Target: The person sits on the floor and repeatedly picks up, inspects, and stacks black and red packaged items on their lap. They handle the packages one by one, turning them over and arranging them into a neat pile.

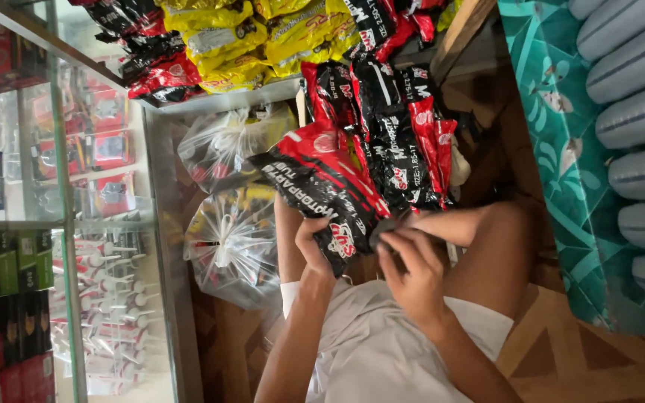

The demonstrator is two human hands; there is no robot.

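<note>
Both hands at frame centre: left hand (315,242) grips a black-and-red packet (322,190), right hand (410,272) fingers pinch its end. Light, crinkly, slippery; best held by edges.

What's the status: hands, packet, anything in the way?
Left hand gripping the black-and-red packet. Right hand pinching its dark end, fingers curled. More black-and-red packets hanging close behind; clear plastic bags to the left.

We see our own body from above: both forearms bare, no sleeves reaching the wrists, no watch or rings that we can make out. Our left hand (316,242) and right hand (412,272) are ungloved. We wear light grey shorts (382,351), creased, with a white hem.
</note>
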